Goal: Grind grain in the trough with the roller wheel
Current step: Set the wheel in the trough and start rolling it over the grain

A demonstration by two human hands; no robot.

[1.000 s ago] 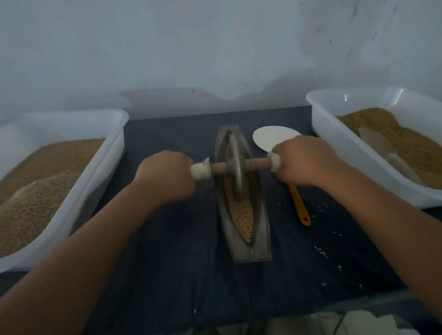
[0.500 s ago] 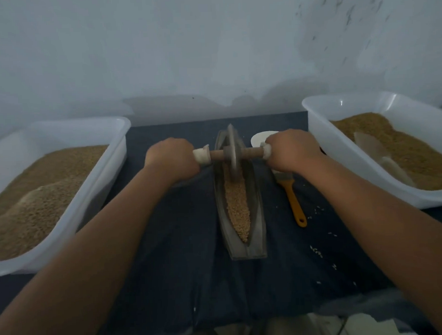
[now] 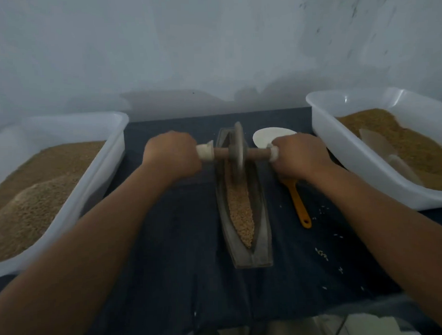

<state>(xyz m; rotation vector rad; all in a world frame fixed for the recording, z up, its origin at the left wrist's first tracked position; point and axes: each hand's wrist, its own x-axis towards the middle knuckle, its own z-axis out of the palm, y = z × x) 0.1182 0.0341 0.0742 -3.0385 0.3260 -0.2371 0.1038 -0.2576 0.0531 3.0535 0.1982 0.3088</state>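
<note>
Since the grain lying in the near half of the trough looks whole and coarse, I judge the grinding far from done, with many passes left. The roller wheel stands at the trough's far end, the left hand and right hand each wrapped round an end of its axle. A dark cloth covers the work surface; a left tub and right tub hold more grain, a pale wall behind

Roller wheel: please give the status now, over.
Left hand, right hand grip the axle at its ends. Roller wheel upright near far end of trough, grain lying nearer. Path clear; spoon lies beside trough.
</note>
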